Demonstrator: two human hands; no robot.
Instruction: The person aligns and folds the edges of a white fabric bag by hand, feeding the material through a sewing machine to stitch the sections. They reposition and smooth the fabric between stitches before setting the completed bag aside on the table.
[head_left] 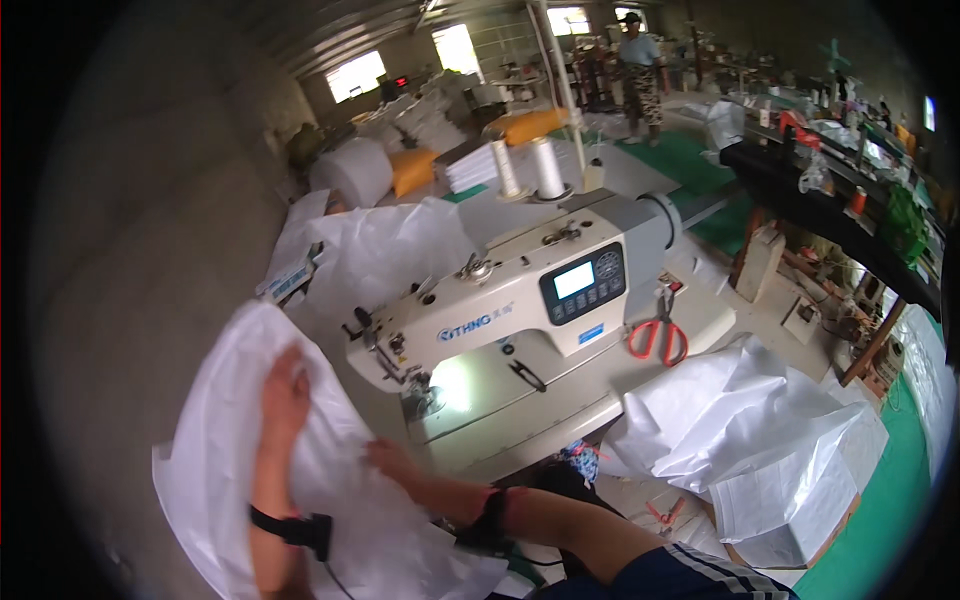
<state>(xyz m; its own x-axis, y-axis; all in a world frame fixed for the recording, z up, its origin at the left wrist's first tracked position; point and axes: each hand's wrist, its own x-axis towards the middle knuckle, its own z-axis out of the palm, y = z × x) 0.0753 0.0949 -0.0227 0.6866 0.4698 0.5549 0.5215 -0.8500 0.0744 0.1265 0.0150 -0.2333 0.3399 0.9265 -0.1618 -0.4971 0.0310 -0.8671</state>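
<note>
A large white plastic sheet point(215, 450) hangs and bunches at the left of the sewing machine point(480, 315). High on this sheet is my left hand point(287, 390), its fingers bent into the material and slightly blurred. Closer to the needle area, my right hand point(392, 462) pinches the sheet along its right side; its fingertips are partly hidden. The machine's lamp lights the needle plate point(425, 402), and the sheet lies left of it. Black thread snips point(526, 376) rest on the machine bed. Red-handled scissors point(658, 338) lie at the machine's right end.
Two white thread cones point(547, 170) stand behind the machine. More white sheeting point(740, 420) is heaped at the right, and another pile point(385, 250) lies behind. A wall point(150, 220) runs along the left. A person point(638, 75) stands far back.
</note>
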